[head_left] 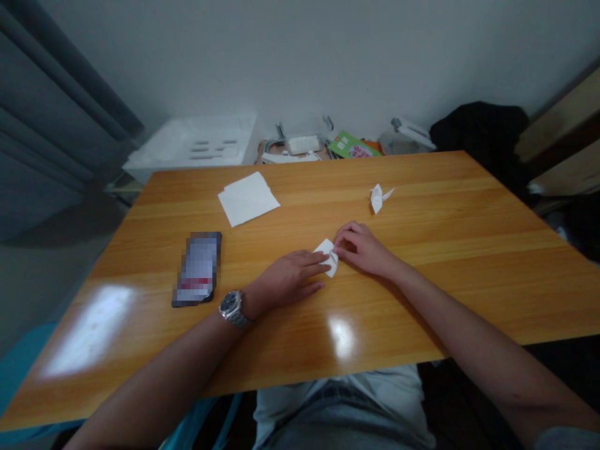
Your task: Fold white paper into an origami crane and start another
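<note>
A small folded piece of white paper (pixel 329 246) lies on the wooden table in front of me, with creases and layered flaps. My left hand (pixel 296 275), a metal watch (pixel 231 305) on its wrist, rests palm down with fingers stretched out, and its fingertips press on the paper's left part. From the other side my right hand (pixel 363 249) pinches the paper's right edge between thumb and fingertips. Part of the paper is hidden under the left fingers. Beyond my right hand stands a folded paper crane (pixel 377 199).
White paper sheets (pixel 248 199) lie at the back left of the table (pixel 154 250). A phone (pixel 199 269) with a blurred screen is left of my hands. Behind the far edge are a white foam box (pixel 197 140), a green booklet (pixel 352 147) and a black cloth item (pixel 478 134).
</note>
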### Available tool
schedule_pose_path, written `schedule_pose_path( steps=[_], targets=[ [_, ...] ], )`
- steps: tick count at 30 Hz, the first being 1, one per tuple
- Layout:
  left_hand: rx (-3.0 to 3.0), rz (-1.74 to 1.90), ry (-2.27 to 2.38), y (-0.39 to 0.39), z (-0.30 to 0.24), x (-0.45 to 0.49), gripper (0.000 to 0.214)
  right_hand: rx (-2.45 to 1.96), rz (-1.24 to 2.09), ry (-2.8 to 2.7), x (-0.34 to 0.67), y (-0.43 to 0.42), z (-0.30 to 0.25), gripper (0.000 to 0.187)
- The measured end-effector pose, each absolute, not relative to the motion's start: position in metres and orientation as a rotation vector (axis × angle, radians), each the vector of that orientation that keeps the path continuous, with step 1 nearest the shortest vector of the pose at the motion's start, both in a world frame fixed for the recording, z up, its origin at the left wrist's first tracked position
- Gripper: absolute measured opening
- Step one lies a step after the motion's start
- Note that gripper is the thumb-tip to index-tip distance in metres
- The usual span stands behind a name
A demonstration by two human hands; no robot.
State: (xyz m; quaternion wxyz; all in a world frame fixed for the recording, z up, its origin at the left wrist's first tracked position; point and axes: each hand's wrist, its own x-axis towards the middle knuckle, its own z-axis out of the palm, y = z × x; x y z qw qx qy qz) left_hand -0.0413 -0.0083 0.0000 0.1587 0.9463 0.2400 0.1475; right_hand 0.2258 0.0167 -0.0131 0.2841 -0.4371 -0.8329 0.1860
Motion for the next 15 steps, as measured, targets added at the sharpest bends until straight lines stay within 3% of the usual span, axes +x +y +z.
schedule_pose_path(
  steps=[15],
  targets=[
    [2.704,0.419,0.680,-0.0089,0.0083,-0.0399,0.046,-1.310,0.381,-2.201,0.2183,0.0175,-0.0203,0.012]
  ],
)
